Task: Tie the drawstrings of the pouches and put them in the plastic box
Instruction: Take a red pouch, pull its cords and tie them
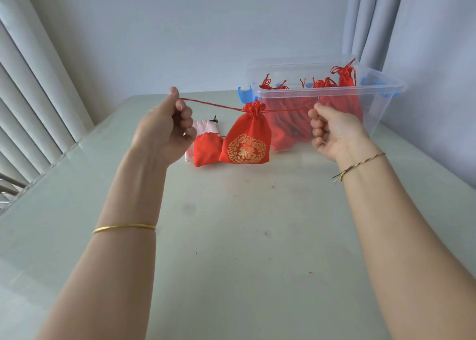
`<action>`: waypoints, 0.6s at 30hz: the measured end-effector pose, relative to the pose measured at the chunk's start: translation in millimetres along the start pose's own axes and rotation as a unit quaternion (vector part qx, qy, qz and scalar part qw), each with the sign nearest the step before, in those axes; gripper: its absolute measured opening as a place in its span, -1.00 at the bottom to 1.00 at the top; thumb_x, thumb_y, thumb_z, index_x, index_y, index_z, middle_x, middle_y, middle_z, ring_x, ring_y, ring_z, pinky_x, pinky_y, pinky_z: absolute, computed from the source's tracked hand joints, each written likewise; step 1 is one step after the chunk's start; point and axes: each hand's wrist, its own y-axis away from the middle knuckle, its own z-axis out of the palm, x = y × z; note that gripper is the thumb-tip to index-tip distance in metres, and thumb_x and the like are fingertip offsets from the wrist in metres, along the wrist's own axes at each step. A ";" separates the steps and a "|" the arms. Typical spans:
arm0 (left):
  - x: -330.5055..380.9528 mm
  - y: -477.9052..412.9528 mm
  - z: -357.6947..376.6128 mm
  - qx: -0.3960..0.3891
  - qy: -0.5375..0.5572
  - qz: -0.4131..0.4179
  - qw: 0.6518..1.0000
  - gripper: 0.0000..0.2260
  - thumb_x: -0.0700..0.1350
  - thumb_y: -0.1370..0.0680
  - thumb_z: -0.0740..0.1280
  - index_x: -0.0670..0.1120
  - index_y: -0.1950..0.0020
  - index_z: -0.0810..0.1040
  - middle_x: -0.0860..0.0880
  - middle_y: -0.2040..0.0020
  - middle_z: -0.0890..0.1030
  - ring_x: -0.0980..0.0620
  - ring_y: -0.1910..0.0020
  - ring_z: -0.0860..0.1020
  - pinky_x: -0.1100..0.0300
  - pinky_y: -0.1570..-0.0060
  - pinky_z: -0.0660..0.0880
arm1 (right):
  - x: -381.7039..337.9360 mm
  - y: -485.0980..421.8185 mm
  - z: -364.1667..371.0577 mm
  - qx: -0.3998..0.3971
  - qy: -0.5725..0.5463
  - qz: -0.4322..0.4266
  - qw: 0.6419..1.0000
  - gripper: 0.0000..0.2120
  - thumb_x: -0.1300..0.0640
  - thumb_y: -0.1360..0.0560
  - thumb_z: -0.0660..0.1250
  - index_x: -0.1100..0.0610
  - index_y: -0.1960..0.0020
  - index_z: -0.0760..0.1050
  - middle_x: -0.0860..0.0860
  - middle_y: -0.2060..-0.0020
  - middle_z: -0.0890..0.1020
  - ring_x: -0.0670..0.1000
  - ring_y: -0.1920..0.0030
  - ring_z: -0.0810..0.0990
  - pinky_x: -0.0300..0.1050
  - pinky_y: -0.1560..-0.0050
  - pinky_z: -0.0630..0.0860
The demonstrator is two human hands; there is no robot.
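A red pouch with a gold round emblem [246, 138] hangs in the air between my hands, its neck gathered tight. My left hand [167, 126] pinches the left end of its red drawstring [211, 104], pulled taut to the left. My right hand [332, 128] grips the right end of the string, pulled the other way. Behind the pouch on the table lie a plain red pouch [207, 150] and a pale pink pouch [203, 128]. The clear plastic box [381, 100] stands at the back right, holding several tied red pouches [345, 75].
The box has blue clips on its ends [244, 95]. The pale green glass table [231, 223] meets a wall behind; vertical blinds [31, 95] hang at the left, curtains [373, 17] at the right. The table's left edge [51, 164] runs close to the blinds.
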 end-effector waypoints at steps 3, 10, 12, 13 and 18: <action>6.6 6.3 9.3 -0.047 -0.014 0.047 0.998 -0.55 0.11 -0.60 0.14 0.01 0.47 0.38 0.10 0.21 0.62 0.14 0.17 0.59 0.26 0.15 0.41 | -11.0 11.0 6.3 -0.022 0.015 -0.045 0.999 -0.72 0.05 -0.51 0.28 0.07 0.35 0.53 -0.09 0.50 0.40 -0.13 0.48 0.31 -0.32 0.47 0.24; 4.1 28.6 42.9 -0.156 -0.138 0.096 0.973 -0.78 -0.07 -0.62 0.17 -0.13 0.06 0.55 0.03 0.30 0.53 0.12 0.32 0.53 0.26 0.14 0.52 | -30.3 50.7 43.7 -0.120 0.077 -0.240 0.960 -0.70 0.08 -0.54 0.26 0.07 0.35 0.55 -0.13 0.53 0.49 -0.15 0.45 0.38 -0.34 0.41 0.31; 1.2 31.7 46.7 -0.161 -0.221 0.124 0.954 -0.88 -0.17 -0.57 0.26 -0.16 0.04 0.57 0.01 0.31 0.49 0.12 0.36 0.46 0.26 0.20 0.48 | -31.0 58.5 50.9 -0.149 0.094 -0.285 0.942 -0.70 0.13 -0.55 0.25 0.09 0.34 0.53 -0.15 0.53 0.54 -0.20 0.44 0.42 -0.39 0.39 0.33; -0.2 32.1 47.5 -0.160 -0.255 0.137 0.944 -0.92 -0.19 -0.55 0.30 -0.15 0.06 0.58 0.01 0.33 0.47 0.11 0.38 0.43 0.25 0.23 0.44 | -30.5 61.6 54.1 -0.162 0.106 -0.303 0.933 -0.71 0.14 -0.55 0.25 0.09 0.34 0.52 -0.17 0.52 0.56 -0.23 0.43 0.44 -0.42 0.37 0.35; -3.8 30.5 49.6 -0.141 -0.321 0.180 0.919 -0.80 -0.17 -0.47 0.41 -0.32 0.08 0.59 0.08 0.46 0.47 0.11 0.45 0.36 0.20 0.30 0.33 | -26.5 64.1 61.4 -0.188 0.117 -0.328 0.919 -0.70 0.11 -0.56 0.23 0.08 0.32 0.53 -0.12 0.41 0.58 -0.20 0.35 0.48 -0.35 0.25 0.39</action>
